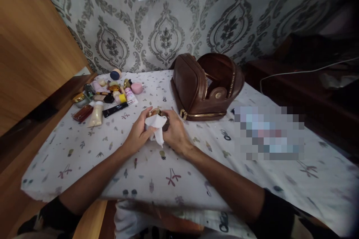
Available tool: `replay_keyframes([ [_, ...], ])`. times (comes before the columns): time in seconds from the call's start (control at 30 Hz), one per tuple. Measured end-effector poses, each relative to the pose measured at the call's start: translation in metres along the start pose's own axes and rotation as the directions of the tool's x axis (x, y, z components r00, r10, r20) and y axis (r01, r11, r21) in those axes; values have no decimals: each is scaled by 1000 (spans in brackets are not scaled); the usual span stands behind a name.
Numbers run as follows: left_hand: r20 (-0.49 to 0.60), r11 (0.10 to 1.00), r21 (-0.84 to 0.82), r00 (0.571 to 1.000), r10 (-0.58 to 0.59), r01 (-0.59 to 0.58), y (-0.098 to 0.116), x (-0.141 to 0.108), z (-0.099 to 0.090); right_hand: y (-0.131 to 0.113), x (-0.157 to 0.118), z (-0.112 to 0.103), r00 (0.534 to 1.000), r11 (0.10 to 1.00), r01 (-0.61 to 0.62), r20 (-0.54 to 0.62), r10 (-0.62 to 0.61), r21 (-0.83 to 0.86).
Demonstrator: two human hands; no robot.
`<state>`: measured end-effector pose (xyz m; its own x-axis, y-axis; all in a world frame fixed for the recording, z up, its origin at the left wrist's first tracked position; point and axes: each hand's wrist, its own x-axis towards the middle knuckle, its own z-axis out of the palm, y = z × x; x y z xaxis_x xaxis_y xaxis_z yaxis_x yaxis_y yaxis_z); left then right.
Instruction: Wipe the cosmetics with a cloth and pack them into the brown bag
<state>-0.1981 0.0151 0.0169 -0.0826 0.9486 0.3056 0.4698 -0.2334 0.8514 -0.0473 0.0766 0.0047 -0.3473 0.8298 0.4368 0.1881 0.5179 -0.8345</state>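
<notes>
At the middle of the cloth-covered table, both hands are round a small brownish container (165, 124) with a gold-coloured part on top. My left hand (139, 131) presses a white wipe (157, 122) against its near side, thumb on the wipe. From the right, my right hand (176, 132) wraps round the container. The wipe hangs down between the hands and hides much of the container. Beyond my right hand stands a brown bag (193, 86), its top unzipped and open.
Several cosmetics lie in a cluster at the back left, among them a black tube (114, 109), a cream tube (97, 115) and a pink sponge (137, 88). A blurred-out patch (269, 132) covers something at the right. A white cable (303, 71) runs behind it.
</notes>
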Motion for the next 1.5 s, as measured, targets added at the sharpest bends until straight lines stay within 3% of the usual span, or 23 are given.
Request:
replay_keyframes([
  [0.1, -28, 999, -42, 999, -17, 16, -2, 2, -3, -1, 0, -1, 1000, 999, 4, 30, -6, 55],
  [0.2, -59, 996, -88, 998, -27, 22, 1, 6, -9, -4, 4, -4, 988, 958, -129, 112, 103, 254],
  [0.37, -91, 975, -218, 993, -75, 54, 2, 13, -16, -14, 6, -8, 907, 670, -412, 352, 233, 618],
  [0.5, -190, 960, -278, 977, -95, 39, -3, 15, -15, -20, 4, -10, 843, 494, -532, 486, 231, 688],
  [0.67, -303, 990, -123, 953, 22, -62, -5, 12, -13, -19, 4, -10, 806, 422, -587, 543, 233, 691],
  [0.87, -243, 967, 151, 941, 237, -205, 3, 6, -12, -16, 5, -8, 793, 307, -608, 544, 275, 732],
  [1.03, -30, 919, 260, 949, 313, -295, 6, 0, -3, -22, 4, -6, 813, 320, -582, 519, 263, 748],
  [1.23, -122, 934, 299, 963, 239, -194, 3, -3, 4, -25, 2, -2, 810, 375, -584, 550, 204, 720],
  [1.37, -156, 989, 108, 981, 119, -102, 6, 2, -4, -17, 4, -3, 759, 392, -647, 601, 250, 654],
  [1.5, -140, 991, -129, 990, -2, -17, 7, 8, -13, -13, 5, -7, 795, 454, -605, 532, 292, 654],
])
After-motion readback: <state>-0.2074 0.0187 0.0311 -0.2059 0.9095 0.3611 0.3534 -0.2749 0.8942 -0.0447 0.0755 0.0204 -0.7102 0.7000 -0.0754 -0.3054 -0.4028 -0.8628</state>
